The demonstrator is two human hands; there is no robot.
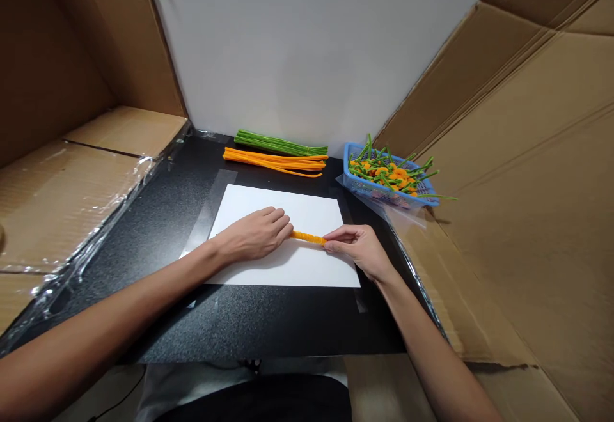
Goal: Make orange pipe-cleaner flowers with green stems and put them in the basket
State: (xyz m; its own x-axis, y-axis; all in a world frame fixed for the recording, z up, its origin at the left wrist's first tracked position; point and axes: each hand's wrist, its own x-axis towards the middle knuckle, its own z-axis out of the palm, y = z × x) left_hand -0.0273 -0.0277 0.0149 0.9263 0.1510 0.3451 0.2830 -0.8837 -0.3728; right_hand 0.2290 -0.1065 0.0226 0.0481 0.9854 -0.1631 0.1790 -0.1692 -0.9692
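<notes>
An orange pipe cleaner point(308, 238) stretches between my two hands, just above a white sheet of paper point(288, 265) on the black table point(158, 230). My left hand point(256, 233) is closed around its left end, knuckles up. My right hand point(361, 247) pinches its right end between thumb and fingers. How much of the pipe cleaner lies inside my left hand is hidden.
Bundles of green pipe cleaners point(281, 144) and orange pipe cleaners point(275, 161) lie at the back of the table. A blue basket point(357, 183) of orange-and-green pieces stands at the back right. Cardboard walls point(527, 153) close in both sides; a white wall stands behind.
</notes>
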